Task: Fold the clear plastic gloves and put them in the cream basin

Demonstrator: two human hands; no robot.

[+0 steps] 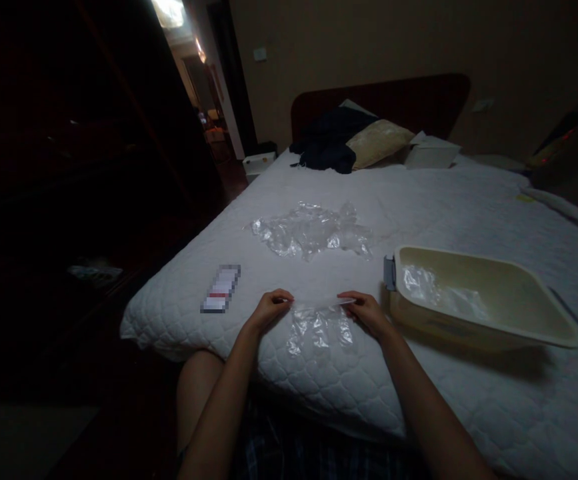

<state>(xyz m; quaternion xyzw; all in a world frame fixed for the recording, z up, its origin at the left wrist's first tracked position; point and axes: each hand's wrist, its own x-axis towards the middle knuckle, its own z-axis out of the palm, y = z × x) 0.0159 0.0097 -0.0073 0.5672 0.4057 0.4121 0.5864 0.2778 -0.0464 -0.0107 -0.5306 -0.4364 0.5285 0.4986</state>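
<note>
A clear plastic glove (319,327) lies flat on the white quilted bed (469,213), fingers pointing toward me. My left hand (269,310) pinches its left cuff corner and my right hand (366,312) pinches the right corner, stretching the cuff between them. Farther up the bed lies a loose heap of clear plastic gloves (311,230).
A cream plastic basin (489,303) with crumpled clear plastic inside sits to the right of my right hand. A small flat packet (221,288) lies to the left. Pillows and dark clothing (331,140) rest by the headboard. A dark wardrobe stands at left.
</note>
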